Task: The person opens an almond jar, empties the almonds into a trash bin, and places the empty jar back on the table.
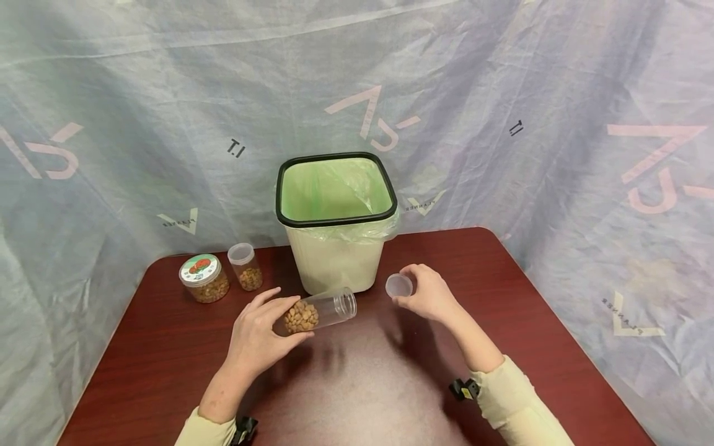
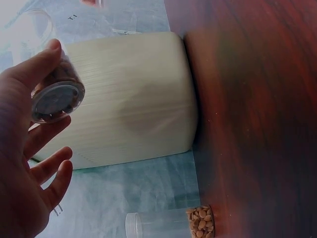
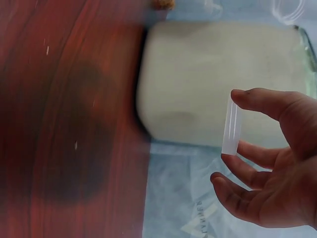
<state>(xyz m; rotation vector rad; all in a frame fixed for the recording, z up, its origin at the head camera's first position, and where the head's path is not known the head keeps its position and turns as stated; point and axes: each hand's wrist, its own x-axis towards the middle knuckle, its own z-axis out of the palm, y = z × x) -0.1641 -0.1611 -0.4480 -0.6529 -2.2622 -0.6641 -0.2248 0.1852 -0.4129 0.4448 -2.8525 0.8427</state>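
Note:
In the head view my left hand (image 1: 259,334) grips a clear plastic jar (image 1: 329,308) by its bottom end. The jar is tilted nearly sideways, its uncovered mouth toward the right, and small brown kibble-like pieces (image 1: 302,316) lie at the gripped end. My right hand (image 1: 428,293) pinches a translucent round lid (image 1: 398,285) by its rim, a little to the right of the jar mouth. The right wrist view shows that lid (image 3: 232,126) edge-on between thumb and fingers. From the left wrist, the jar's base (image 2: 57,101) faces the camera.
A cream bin (image 1: 337,260) with a black rim and a green liner stands at the table's back. Left of it are a lidded jar (image 1: 249,275) and a wider jar with a printed lid (image 1: 205,279), both holding brown pieces. Printed cloth (image 1: 234,93) hangs behind the dark red table (image 1: 558,371).

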